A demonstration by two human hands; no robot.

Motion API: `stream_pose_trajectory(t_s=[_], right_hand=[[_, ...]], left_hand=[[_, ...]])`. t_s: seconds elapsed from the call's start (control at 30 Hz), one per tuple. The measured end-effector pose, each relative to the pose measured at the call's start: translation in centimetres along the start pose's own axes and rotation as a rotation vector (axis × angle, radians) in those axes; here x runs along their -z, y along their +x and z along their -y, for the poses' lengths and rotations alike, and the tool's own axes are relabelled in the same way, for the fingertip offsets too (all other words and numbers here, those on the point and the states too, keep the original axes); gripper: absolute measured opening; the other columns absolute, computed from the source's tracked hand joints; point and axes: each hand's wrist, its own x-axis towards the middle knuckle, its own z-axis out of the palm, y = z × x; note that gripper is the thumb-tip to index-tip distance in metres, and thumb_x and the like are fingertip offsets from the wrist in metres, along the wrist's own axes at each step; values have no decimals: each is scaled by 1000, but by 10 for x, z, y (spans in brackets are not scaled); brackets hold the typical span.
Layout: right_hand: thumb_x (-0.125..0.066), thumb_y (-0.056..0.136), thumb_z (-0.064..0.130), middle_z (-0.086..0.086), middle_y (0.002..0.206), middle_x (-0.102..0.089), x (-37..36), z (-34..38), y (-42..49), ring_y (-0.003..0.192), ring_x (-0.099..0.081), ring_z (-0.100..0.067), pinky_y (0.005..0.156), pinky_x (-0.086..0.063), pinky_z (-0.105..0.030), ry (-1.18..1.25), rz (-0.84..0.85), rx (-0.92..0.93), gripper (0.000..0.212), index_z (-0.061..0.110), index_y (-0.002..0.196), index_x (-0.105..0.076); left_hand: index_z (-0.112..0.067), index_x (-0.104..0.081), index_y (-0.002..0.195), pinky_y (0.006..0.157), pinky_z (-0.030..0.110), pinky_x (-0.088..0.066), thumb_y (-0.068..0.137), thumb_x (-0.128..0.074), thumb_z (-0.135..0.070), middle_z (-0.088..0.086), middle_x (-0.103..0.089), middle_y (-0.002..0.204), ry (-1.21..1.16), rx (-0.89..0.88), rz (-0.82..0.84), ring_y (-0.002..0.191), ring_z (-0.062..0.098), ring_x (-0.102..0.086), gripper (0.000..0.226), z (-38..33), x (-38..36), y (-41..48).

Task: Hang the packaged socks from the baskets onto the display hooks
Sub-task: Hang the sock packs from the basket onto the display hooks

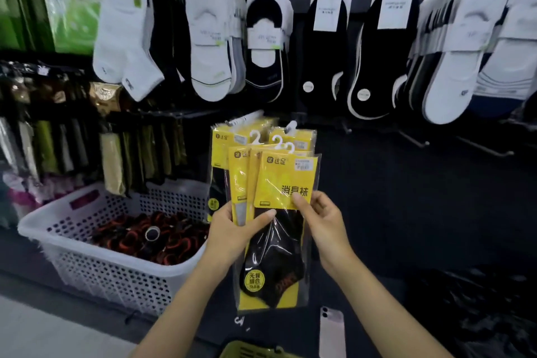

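left hand (232,229) is gripping the fanned sock packets (241,171) while right hand (322,224) is pinching the front packet (284,180), next probably needing a free hook (415,138).

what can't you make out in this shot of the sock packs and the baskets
Head view only:
- Count of sock packs: the front one, the left hand and the right hand cover those behind.
- Green basket: cut off by the bottom edge, contents unseen.
- Sticker on the front pack: print too small, blurred.
- Dark bundles in the white basket: too blurred to identify.
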Motion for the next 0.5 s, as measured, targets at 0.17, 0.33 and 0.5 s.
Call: stream_pose_trajectory(t_s=[0.17, 0.33, 0.5], right_hand=[[-64, 85, 27, -6, 99, -75, -7, 2, 14, 92, -71, -19, 73, -57, -23, 39, 51, 2, 28, 8, 106, -68], [-59, 91, 21, -3, 102, -74, -11, -1, 27, 95, -71, -18, 77, -57, -25, 56, -2, 14, 22, 16, 111, -66], [-58, 93, 19, -6, 100, -74, -3, 2, 55, 96, -70, -23, 89, -54, -40, 71, -138, -27, 17, 15, 108, -66]], left_hand=[[-16, -48, 59, 42, 7, -34, 70, -63, -54, -12, -43, 40, -2, -42, -50, 37, 0, -43, 43, -9, 13, 17], [-20, -28, 53, 41, 16, -24, 79, -58, -51, -3, -24, 47, -47, -101, -122, 40, 9, -26, 50, -7, 28, 27], [-14, -28, 58, 50, 28, -22, 81, -55, -50, 8, -20, 55, -22, -136, -316, 49, 17, -24, 51, -2, 51, 36]])
